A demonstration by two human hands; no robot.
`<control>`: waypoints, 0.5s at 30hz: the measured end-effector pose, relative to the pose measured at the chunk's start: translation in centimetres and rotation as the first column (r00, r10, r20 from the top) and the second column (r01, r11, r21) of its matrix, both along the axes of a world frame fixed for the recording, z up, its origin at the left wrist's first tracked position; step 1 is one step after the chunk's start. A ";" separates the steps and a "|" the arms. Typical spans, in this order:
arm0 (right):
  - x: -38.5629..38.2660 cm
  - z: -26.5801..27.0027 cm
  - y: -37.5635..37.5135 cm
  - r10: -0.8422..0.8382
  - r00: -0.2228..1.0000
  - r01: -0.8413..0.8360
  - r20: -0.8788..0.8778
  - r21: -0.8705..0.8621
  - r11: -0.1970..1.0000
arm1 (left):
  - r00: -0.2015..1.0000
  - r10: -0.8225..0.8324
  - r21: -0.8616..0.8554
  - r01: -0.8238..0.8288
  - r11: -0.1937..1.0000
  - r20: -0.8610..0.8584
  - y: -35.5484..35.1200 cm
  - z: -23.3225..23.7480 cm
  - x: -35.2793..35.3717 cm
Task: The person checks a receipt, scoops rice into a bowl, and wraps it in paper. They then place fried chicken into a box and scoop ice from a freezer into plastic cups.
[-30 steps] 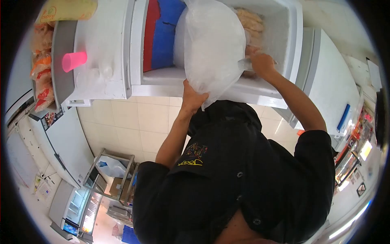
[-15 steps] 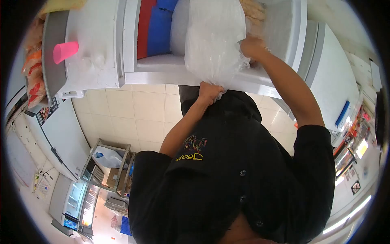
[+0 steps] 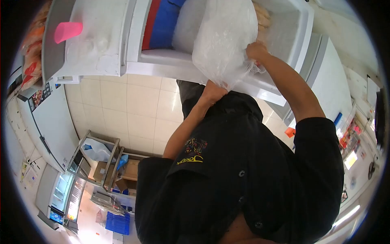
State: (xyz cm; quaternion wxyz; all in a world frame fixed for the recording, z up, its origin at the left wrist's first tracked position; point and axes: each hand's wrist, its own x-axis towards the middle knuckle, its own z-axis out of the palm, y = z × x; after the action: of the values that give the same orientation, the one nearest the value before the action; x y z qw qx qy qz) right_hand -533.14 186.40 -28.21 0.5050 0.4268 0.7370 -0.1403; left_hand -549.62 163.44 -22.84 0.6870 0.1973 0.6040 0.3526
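A large clear plastic bag [image 3: 225,40] with whitish, ice-like contents rests across the front rim of an open chest freezer [image 3: 170,67]. My left hand [image 3: 214,94] is closed around the bag's gathered lower end, just outside the rim and close to my dark shirt. At the bag's right side, my right hand [image 3: 256,51] is closed on a bunched part of the plastic. Its fingertips are partly hidden. Behind the bag lies another whitish bag [image 3: 185,32]. Tan packed food [image 3: 262,18] shows beyond my right hand.
Blue and red packs [image 3: 162,28] lie in the freezer's left part. To the left, a pink cup [image 3: 68,31] stands on a white surface beside a grey-walled tray [image 3: 55,44] with packaged food. A metal rack [image 3: 107,162] with boxes stands lower left.
The view has shifted a little, and the bag appears slightly farther right. My left hand has moved slightly down and right with the bag's end. Both hands keep their hold on the plastic.
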 end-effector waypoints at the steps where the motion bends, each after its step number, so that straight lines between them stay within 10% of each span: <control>1: 0.2 -1.3 0.7 -0.087 0.995 0.091 0.056 -0.069 0.993 | 1.000 -0.016 0.013 0.016 1.000 -0.017 0.2 -0.4 0.1; 3: 0.8 -2.0 1.9 -0.456 0.890 0.454 -0.015 -0.080 0.888 | 0.998 -0.055 0.036 0.056 0.998 -0.044 0.4 -0.8 0.4; 6: 2.9 -2.6 -0.5 -0.904 0.368 0.918 -0.220 -0.069 0.390 | 0.973 -0.173 0.132 0.193 0.972 -0.154 0.7 -2.2 0.6; 9: 2.4 -3.2 -1.6 -0.946 0.140 0.975 -0.291 -0.126 0.183 | 0.967 -0.190 0.183 0.220 0.958 -0.168 0.9 -2.4 0.5; 15: 0.6 -3.7 -3.1 -0.889 0.077 0.977 -0.451 -0.144 0.157 | 0.956 -0.200 0.198 0.243 0.949 -0.214 0.0 -2.8 0.4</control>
State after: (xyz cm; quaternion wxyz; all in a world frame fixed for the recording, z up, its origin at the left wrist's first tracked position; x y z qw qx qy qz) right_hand -532.49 183.34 -31.91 0.0705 0.8014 0.3887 -0.4490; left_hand -549.25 163.47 -25.63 0.6347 0.3728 0.5977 0.3176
